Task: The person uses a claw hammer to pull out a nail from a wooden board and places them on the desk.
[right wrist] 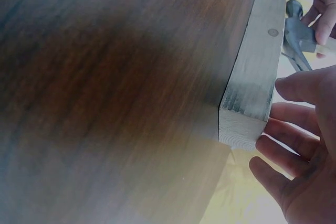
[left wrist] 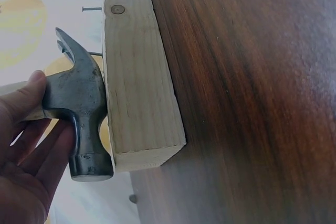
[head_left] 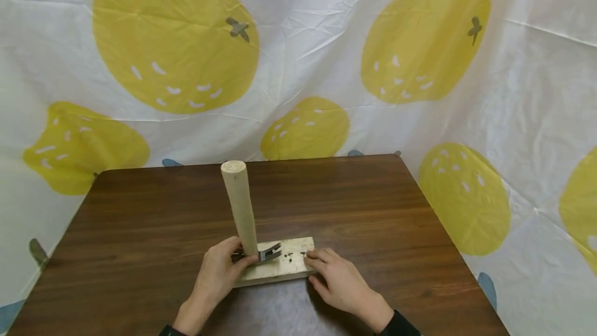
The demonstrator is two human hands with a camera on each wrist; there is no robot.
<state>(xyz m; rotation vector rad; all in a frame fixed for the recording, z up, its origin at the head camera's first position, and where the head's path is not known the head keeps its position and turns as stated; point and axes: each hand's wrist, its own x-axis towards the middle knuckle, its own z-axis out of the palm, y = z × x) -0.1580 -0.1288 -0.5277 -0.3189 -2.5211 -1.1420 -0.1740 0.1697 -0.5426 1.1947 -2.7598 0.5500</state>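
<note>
L hand (head_left: 221, 266): thumb + fingers closed round the hammer (head_left: 242, 211), gripping the handle right by the head. Handle sticks up past L hand, butt end on top. Head lies lengthwise along top of the wood block (head_left: 280, 269), on it or just over it, contact not 100% clear; claw side points twd R hand, striking face on L hand's side.

R hand (head_left: 336, 279): fingers relaxed, slightly bent, spread apart in R wrist view, no grip on anything seen. Fingertips at block's R-hand end, thumb by its near edge; can't tell exactly which tips touch.

Block sits btwn both hands, flat on the table (head_left: 163, 232), long side running L hand to R hand. Round knot (left wrist: 118, 9) on its near side face. Nails (left wrist: 91, 9), at least 3, stand up out of block top btwn hammer claw and R hand; one is just beside R hand's fingertips, another partly behind the claw in L wrist view.

Dark sleeve (head_left: 398, 325) at R wrist, similar dark cuff (head_left: 172, 331) at L wrist. Beyond both hands, past table's far edge: white cloth (head_left: 308, 40) w/ big yellow fruit prints, hanging w/ creases, also round to R hand's side.
</note>
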